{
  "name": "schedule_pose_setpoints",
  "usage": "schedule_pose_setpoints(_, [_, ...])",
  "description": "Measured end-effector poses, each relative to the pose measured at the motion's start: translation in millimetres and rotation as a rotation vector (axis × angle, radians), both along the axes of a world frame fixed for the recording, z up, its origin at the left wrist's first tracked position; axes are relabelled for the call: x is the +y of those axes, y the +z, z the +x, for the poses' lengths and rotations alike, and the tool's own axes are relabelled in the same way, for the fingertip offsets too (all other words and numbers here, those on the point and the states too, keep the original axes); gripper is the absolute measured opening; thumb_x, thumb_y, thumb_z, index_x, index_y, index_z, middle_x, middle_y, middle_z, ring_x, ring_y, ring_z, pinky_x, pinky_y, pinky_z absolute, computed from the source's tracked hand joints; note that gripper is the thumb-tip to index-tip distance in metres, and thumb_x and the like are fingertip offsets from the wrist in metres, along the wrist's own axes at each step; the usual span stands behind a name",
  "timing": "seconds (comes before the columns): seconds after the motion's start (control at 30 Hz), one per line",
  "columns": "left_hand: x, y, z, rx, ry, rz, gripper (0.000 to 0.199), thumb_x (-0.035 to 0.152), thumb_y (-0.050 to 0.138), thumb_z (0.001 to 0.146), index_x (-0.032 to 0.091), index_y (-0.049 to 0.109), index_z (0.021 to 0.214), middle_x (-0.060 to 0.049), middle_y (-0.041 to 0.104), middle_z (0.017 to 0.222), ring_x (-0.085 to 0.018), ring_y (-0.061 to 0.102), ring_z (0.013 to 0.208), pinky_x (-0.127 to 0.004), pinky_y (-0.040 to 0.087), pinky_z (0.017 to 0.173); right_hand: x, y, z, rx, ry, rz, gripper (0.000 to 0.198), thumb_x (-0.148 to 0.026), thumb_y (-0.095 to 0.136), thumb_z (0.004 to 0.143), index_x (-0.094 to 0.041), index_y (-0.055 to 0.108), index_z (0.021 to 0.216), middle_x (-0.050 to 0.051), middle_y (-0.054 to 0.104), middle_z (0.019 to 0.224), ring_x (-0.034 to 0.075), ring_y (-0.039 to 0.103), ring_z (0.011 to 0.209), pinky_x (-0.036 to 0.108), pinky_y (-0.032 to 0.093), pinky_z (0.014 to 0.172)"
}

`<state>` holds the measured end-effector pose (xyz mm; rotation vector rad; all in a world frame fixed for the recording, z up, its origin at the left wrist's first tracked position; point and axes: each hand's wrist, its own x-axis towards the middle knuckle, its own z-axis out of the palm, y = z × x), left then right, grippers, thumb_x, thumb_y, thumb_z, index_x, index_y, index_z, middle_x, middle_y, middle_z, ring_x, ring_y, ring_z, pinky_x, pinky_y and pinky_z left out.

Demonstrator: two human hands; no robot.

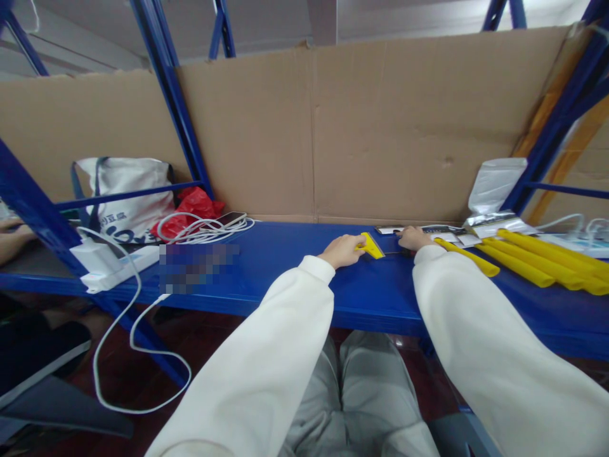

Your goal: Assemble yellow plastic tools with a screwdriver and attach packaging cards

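Note:
My left hand [343,251] is closed on a yellow scraper head [372,246], a flat wedge-shaped piece with a thin dark strip along its edge. My right hand [413,238] is closed round a screwdriver, its dark handle mostly hidden by the fingers. The thin screwdriver shaft [392,253] points left, and its tip is at or very near the scraper head's lower corner; contact is too small to make out. Beside my right wrist lies a single yellow tube [469,257]. Flat pale and dark pieces [442,230] lie behind my right hand.
More yellow tubes [547,260] lie at the right, before an opened silver packet [497,184]. At left are a coiled white cable [209,228], a red plastic bag [197,203], a cloth bag [128,184] and a power strip [121,266]. Cardboard [380,127] walls the back.

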<state>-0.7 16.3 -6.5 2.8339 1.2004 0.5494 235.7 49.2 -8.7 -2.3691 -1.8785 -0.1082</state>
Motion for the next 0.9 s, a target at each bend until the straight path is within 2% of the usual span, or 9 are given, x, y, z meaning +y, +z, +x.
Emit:
schedule_pose_setpoints(0.1, [-1.1,0.2,0.2,-0.001,0.007,-0.004,0.027,0.024,0.055,0.089,0.021,0.063,0.115,-0.008,0.069,0.117,-0.023,0.064,0.108,-0.033,0.048,0.091,4.2,-1.7,2.4,0.015,0.013,-0.019,0.049,-0.02,0.049,0.079,-0.023,0.063,0.126,0.015,0.049,0.14,0.037,0.038,0.132,0.061,0.035,0.102])
schedule_pose_setpoints(0.3, [-1.1,-0.1,0.2,0.003,0.01,-0.008,0.027,0.025,0.056,0.089,0.022,0.063,0.115,-0.007,0.068,0.118,-0.023,0.064,0.108,-0.032,0.048,0.091,9.3,-4.5,5.9,0.031,0.028,0.033,0.043,-0.022,0.053,0.076,-0.022,0.066,0.118,0.017,0.053,0.131,0.037,0.041,0.128,0.061,0.037,0.099])
schedule_pose_setpoints(0.5, [-1.1,-0.4,0.4,0.003,0.016,-0.006,0.027,0.025,0.056,0.089,0.023,0.063,0.116,-0.008,0.068,0.118,-0.023,0.064,0.108,-0.033,0.048,0.092,1.1,-1.2,0.5,0.04,0.045,0.052,0.034,-0.02,0.051,0.08,-0.021,0.071,0.107,0.016,0.055,0.128,0.036,0.042,0.127,0.059,0.036,0.1])
schedule_pose_setpoints(0.6, [-1.6,-0.1,0.8,0.008,0.023,0.002,0.027,0.026,0.056,0.089,0.022,0.063,0.115,-0.008,0.068,0.117,-0.023,0.064,0.108,-0.033,0.048,0.091,-3.0,0.3,-1.7,0.053,0.034,0.091,0.028,-0.021,0.05,0.082,-0.02,0.073,0.098,0.016,0.059,0.121,0.035,0.044,0.126,0.056,0.037,0.1])
schedule_pose_setpoints(0.73, [-1.3,0.0,0.8,0.008,0.014,0.009,0.027,0.025,0.055,0.089,0.022,0.062,0.115,-0.008,0.068,0.118,-0.023,0.064,0.108,-0.033,0.049,0.091,-2.0,2.2,-1.7,0.082,-0.013,0.063,0.021,-0.021,0.053,0.079,-0.017,0.072,0.088,0.016,0.064,0.107,0.034,0.05,0.12,0.053,0.041,0.096])
schedule_pose_setpoints(0.9, [-0.6,-0.3,0.5,0.007,0.003,0.012,0.025,0.025,0.054,0.089,0.022,0.063,0.113,-0.007,0.068,0.118,-0.023,0.064,0.109,-0.033,0.048,0.091,-1.4,1.5,-1.5,0.095,-0.021,0.056,0.019,-0.022,0.055,0.077,-0.017,0.072,0.085,0.016,0.065,0.104,0.034,0.052,0.118,0.053,0.041,0.096])
